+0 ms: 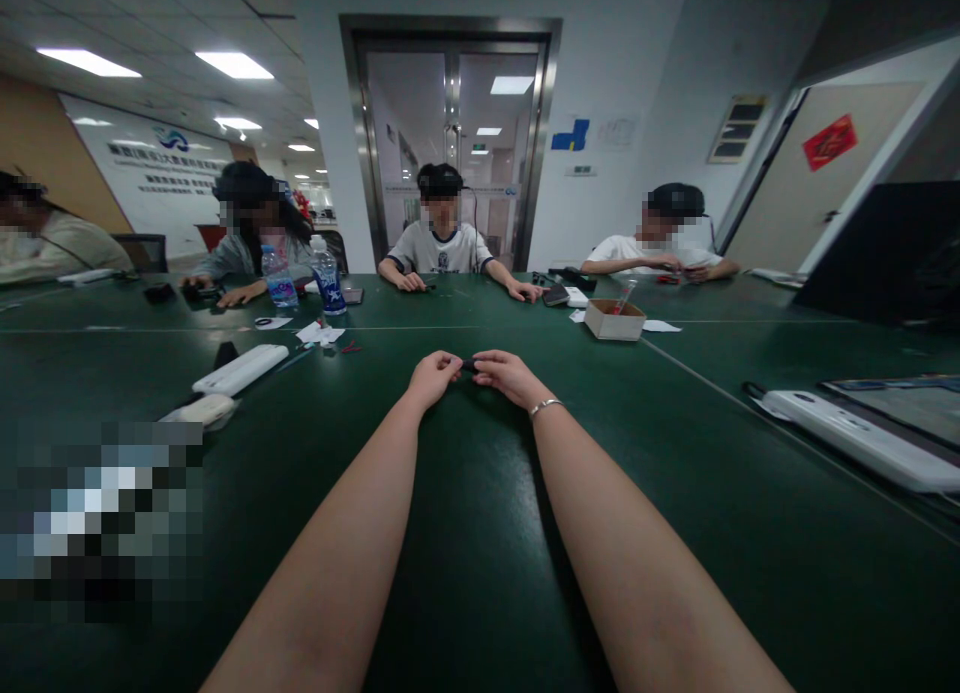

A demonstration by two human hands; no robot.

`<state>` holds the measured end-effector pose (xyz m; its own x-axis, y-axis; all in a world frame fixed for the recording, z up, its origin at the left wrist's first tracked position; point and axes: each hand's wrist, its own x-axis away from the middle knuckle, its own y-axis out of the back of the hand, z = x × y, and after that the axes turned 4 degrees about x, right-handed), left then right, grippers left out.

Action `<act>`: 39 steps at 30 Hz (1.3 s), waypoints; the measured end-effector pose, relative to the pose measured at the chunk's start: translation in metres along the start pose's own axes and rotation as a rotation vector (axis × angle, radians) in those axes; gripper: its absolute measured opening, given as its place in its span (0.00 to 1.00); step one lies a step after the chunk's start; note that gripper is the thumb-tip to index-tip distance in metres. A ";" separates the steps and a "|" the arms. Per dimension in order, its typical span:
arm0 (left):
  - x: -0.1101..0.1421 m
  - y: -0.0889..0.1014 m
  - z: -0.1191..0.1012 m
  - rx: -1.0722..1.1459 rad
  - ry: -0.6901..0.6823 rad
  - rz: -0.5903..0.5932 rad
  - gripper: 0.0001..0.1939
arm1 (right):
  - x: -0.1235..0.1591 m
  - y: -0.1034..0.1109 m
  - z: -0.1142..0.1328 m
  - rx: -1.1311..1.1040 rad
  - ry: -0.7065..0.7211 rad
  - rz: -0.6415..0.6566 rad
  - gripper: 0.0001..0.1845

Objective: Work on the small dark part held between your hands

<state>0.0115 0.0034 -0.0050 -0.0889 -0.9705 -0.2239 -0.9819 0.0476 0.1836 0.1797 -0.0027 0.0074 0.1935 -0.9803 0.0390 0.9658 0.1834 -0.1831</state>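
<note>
Both my arms stretch forward over the green table (pixel 465 533). My left hand (pixel 435 375) and my right hand (pixel 510 375) meet near its middle, fingers pinched. Between them is a small dark object (pixel 469 365), short and narrow, gripped from both ends. Its kind is too small to make out, and the fingertips hide part of it. A silver bracelet (pixel 545 407) circles my right wrist.
Left lie a white power strip (pixel 241 370), paper scraps (pixel 320 334) and two bottles (pixel 328 278). Ahead right stands a small open box (pixel 615 321). Another long white power strip (pixel 862 438) lies at right. Several people sit around the far side.
</note>
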 end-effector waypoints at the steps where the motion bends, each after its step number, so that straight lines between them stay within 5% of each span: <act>1: -0.001 0.000 0.001 -0.001 -0.001 0.002 0.08 | 0.000 0.000 0.000 0.000 0.000 -0.002 0.08; 16: -0.001 0.000 0.003 0.091 -0.177 0.036 0.10 | 0.000 -0.004 0.002 0.102 0.007 -0.005 0.08; 27: -0.001 -0.003 -0.003 0.108 0.048 -0.063 0.13 | -0.001 -0.004 0.000 0.063 0.006 -0.006 0.05; 39: -0.005 -0.002 0.006 0.063 0.011 -0.047 0.11 | 0.003 -0.004 0.003 0.011 -0.004 -0.016 0.06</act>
<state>0.0129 0.0089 -0.0096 -0.0409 -0.9746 -0.2203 -0.9936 0.0164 0.1119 0.1768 -0.0058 0.0113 0.1785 -0.9829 0.0455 0.9706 0.1683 -0.1721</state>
